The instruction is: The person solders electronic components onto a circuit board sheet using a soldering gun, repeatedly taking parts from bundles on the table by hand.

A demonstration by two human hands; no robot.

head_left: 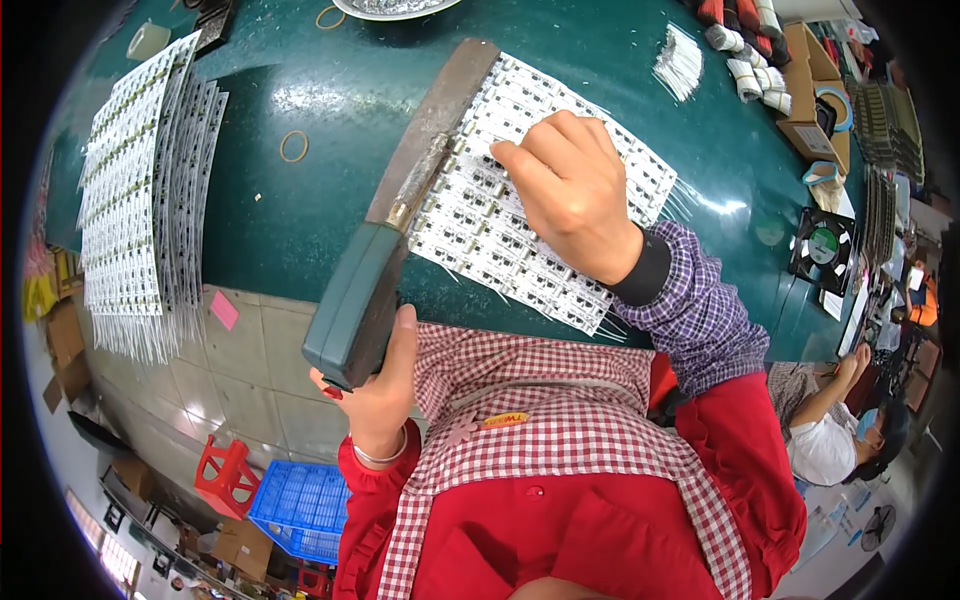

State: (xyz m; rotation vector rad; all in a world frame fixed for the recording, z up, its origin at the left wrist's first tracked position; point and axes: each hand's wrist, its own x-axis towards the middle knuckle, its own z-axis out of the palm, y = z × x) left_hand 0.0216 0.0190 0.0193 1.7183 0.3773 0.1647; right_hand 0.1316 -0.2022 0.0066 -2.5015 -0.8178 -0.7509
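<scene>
My left hand (385, 395) is wrapped round a dark green pistol-shaped tool (352, 300) with a metal nozzle, held at the table's near edge. Its nozzle lies by the left edge of a white circuit board panel (480, 215), which carries rows of small dark parts and has thin white wires along its edges. Under that edge runs a brown-grey flat bar (425, 130). My right hand (575, 195) is above the middle of the panel, fingers curled in and thumb against the forefinger; whatever may be in the pinch is hidden.
A stack of similar wired panels (125, 200) overhangs the green table (260, 200) at left. Rubber bands (294, 146), a metal dish (395, 8) and a white wire bundle (680, 65) lie further off. At right are a cardboard box (808, 95), a fan (823, 243) and a seated person (830, 440).
</scene>
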